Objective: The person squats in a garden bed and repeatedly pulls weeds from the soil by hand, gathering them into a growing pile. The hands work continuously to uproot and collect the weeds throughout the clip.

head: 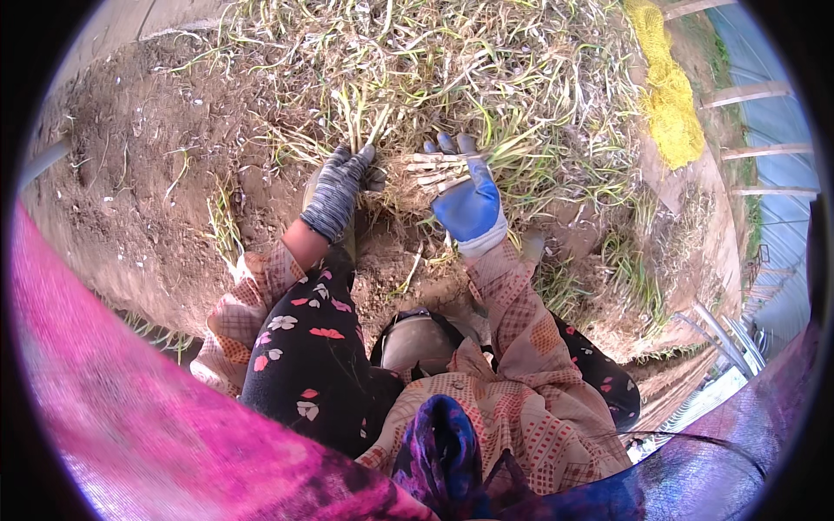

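My left hand [337, 189], in a grey striped knit glove, grips a few upright leafy stalks [356, 117] at their lower ends. To its right, my right hand [472, 195] wears a glove with a blue coated palm, turned upward. Across its fingers lies a small bundle of pale stalks [436, 170], held between the thumb and fingers. The blunt ends of this bundle point left, while the green-yellow leaves trail off to the right. Both hands are low over the near edge of a heap of pulled plants [443, 71].
Brown soil [150, 143] spreads to the left, with a loose clump of stalks [225, 221]. A yellow mesh net [674, 98] lies at the upper right. Plastic sheeting [775, 150] and metal tubes [720, 335] line the right side. A rounded grey object [417, 345] sits between my legs.
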`<act>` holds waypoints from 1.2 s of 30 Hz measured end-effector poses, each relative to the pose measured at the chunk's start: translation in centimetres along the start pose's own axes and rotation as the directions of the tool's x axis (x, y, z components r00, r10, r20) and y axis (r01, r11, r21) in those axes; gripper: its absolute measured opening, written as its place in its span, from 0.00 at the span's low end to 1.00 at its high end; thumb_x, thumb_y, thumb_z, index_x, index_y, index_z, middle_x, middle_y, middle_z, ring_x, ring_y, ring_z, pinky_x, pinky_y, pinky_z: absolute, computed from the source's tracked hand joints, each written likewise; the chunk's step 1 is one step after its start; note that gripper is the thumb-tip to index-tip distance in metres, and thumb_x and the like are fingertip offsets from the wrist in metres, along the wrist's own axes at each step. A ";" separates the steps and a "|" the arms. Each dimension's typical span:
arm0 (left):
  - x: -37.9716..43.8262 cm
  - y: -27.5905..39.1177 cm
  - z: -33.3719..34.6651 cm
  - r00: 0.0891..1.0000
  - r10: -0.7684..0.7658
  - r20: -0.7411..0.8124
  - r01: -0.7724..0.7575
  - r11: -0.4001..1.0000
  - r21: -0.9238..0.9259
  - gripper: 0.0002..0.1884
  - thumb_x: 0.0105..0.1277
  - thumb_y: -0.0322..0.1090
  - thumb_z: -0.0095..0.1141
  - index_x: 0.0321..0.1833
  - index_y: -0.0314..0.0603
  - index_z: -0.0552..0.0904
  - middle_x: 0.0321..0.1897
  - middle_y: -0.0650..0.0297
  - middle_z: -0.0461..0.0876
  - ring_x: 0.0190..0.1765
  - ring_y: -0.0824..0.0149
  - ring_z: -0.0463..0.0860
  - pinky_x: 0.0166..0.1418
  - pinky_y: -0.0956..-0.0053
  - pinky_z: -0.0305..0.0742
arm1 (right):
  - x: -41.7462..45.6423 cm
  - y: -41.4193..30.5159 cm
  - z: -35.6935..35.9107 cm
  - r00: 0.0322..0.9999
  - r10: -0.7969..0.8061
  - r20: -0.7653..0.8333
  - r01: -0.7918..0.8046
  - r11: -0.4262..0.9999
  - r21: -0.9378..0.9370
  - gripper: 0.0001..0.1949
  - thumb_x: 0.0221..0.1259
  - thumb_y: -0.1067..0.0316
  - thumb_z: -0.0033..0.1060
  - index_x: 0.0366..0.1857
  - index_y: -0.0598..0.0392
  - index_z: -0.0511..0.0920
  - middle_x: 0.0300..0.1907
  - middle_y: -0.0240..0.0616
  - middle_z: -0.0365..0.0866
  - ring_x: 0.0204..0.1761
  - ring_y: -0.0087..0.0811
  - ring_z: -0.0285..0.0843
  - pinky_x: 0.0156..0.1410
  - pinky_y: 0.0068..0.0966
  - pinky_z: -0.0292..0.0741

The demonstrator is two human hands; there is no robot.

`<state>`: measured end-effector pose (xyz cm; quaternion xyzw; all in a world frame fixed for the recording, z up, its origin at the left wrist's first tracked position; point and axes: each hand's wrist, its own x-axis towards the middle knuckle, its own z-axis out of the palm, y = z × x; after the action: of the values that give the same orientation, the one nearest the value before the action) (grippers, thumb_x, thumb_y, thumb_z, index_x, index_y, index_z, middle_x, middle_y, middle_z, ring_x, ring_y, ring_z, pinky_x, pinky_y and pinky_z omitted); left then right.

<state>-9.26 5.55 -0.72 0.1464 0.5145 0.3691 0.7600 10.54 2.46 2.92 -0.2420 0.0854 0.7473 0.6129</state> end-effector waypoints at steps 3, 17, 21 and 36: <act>-0.7 -0.3 0.1 0.984 -0.142 -0.106 0.115 0.968 -0.222 0.10 0.71 0.35 0.55 0.48 0.36 0.78 0.37 0.62 0.83 0.36 0.69 0.84 0.40 0.74 0.82 | 0.5 0.3 -0.2 0.999 -0.043 0.013 0.044 0.997 -0.061 0.21 0.69 0.68 0.48 0.65 0.55 0.66 0.65 0.45 0.68 0.69 0.46 0.61 0.74 0.47 0.59; 1.9 -0.7 -6.0 0.908 -0.092 0.408 0.157 0.979 -0.129 0.28 0.73 0.44 0.49 0.70 0.36 0.63 0.74 0.56 0.59 0.74 0.57 0.60 0.73 0.57 0.62 | -4.1 -16.0 9.9 0.922 0.286 -0.259 -0.299 0.103 -0.949 0.13 0.63 0.66 0.59 0.52 0.47 0.79 0.39 0.32 0.84 0.36 0.21 0.79 0.37 0.20 0.76; 2.4 0.3 -0.4 0.771 -0.044 0.635 -0.135 0.963 0.232 0.26 0.73 0.41 0.48 0.71 0.42 0.63 0.74 0.56 0.58 0.73 0.57 0.61 0.75 0.59 0.60 | -10.7 -19.4 9.9 0.897 0.123 -0.424 -0.301 -0.534 -0.790 0.16 0.60 0.58 0.61 0.52 0.47 0.78 0.35 0.32 0.83 0.32 0.26 0.77 0.39 0.31 0.77; -7.2 13.6 18.2 0.686 -0.309 0.659 0.156 0.947 0.281 0.15 0.77 0.38 0.41 0.58 0.40 0.75 0.16 0.75 0.67 0.12 0.79 0.65 0.23 0.79 0.65 | -25.9 -29.7 7.6 0.900 -0.398 -0.178 -0.143 0.117 -0.983 0.21 0.50 0.61 0.69 0.50 0.55 0.79 0.36 0.37 0.86 0.36 0.29 0.84 0.43 0.28 0.79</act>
<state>-0.04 12.59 20.06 0.2839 0.2406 0.1328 0.9186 40.40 -10.04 26.58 -0.7386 -0.3265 0.4891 0.3297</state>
